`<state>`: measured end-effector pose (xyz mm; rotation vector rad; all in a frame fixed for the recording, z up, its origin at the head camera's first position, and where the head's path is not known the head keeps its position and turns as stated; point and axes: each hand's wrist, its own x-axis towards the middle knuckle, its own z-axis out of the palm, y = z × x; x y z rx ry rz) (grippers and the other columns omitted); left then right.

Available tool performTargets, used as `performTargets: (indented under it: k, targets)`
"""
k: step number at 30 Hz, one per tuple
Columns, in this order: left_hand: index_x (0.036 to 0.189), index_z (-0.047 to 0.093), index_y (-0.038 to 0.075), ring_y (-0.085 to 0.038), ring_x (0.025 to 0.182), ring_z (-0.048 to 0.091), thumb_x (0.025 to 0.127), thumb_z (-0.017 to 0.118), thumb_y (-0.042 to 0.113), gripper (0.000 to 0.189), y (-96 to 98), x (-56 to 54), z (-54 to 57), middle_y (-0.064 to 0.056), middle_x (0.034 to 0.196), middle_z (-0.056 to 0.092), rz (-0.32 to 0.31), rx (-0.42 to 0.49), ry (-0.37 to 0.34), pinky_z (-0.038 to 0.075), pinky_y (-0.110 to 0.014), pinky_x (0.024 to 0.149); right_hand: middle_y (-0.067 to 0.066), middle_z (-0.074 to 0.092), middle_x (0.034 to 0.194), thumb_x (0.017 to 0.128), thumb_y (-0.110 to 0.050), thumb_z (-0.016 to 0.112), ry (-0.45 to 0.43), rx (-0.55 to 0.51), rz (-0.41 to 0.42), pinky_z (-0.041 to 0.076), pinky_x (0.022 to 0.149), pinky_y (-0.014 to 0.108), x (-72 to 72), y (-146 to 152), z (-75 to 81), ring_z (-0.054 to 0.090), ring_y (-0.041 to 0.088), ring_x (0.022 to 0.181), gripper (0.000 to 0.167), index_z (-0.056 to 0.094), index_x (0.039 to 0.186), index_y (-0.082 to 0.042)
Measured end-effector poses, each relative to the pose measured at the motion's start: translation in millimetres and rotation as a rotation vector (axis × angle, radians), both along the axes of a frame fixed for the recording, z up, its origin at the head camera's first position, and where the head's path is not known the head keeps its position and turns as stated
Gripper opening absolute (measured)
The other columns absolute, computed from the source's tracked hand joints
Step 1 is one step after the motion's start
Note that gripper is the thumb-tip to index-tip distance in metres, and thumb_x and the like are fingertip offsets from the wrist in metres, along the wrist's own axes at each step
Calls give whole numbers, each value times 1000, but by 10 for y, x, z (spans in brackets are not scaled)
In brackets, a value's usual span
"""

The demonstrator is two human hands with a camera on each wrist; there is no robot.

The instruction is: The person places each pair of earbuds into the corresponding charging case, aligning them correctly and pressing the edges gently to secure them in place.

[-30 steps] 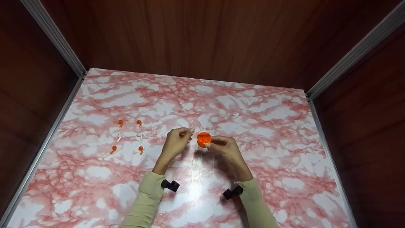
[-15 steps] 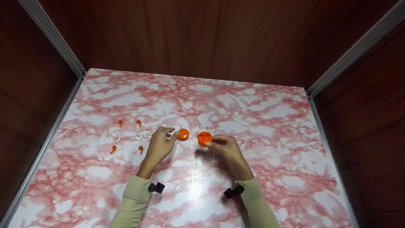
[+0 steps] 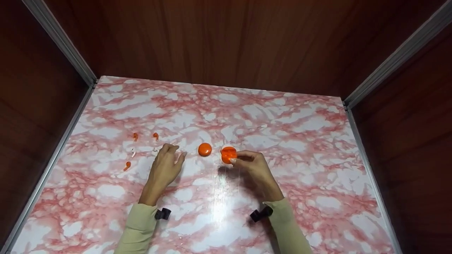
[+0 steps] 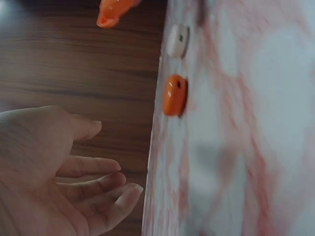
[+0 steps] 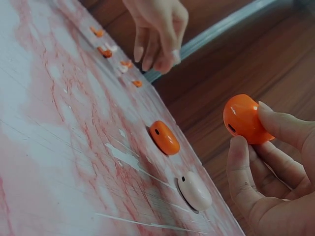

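My right hand (image 3: 256, 169) pinches an orange earbud case (image 3: 229, 155) between thumb and fingers, above the table. Its lid looks raised in the head view; the inside is too small to make out. Near the loose earbuds, my left hand (image 3: 165, 167) has relaxed fingers with nothing between them. Beyond its thumb a second orange earbud case (image 3: 204, 149) lies closed on the table. A white earbud case (image 5: 194, 191) lies beside it, mostly hidden behind the held case in the head view.
Left of my left hand lie orange earbuds (image 3: 135, 137) and a white earbud (image 3: 133, 152). Another white earbud (image 3: 155, 149) is partly covered by the hand. Wood-look panels (image 3: 212, 42) wall the marbled table (image 3: 300, 158) at the back and sides.
My left hand has moved left, away from the held case, uncovering the orange case on the table and covering an orange earbud. My right hand and its case have stayed almost still.
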<state>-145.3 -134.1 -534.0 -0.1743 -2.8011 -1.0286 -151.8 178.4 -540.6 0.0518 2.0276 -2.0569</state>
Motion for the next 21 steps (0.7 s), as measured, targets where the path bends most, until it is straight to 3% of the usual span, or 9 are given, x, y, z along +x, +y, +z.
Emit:
performTargets:
  k: [8, 17, 21]
  targets:
    - [132, 65, -10, -46, 122, 63, 102, 70, 25, 46, -185, 78, -142, -28, 131, 64, 9, -137, 56, 56, -59, 96, 10, 81, 106, 86, -18, 88, -12, -26, 11, 62, 91, 40, 10, 18, -21, 73, 42, 109, 33, 79, 114, -3]
    - [134, 60, -14, -50, 129, 60, 101, 70, 18, 48, -357, 132, -238, -35, 137, 61, 4, -224, 59, 53, -60, 105, 10, 81, 106, 88, -17, 86, 3, -24, 13, 62, 93, 43, 12, 5, -30, 77, 28, 100, 30, 79, 114, -2]
    - [135, 59, -15, -53, 129, 60, 100, 71, 17, 49, -435, 153, -263, -37, 140, 60, 15, -235, 56, 54, -61, 103, 11, 81, 106, 88, -18, 86, -3, -21, 20, 61, 96, 46, 16, 0, -36, 76, 30, 103, 31, 79, 114, -2]
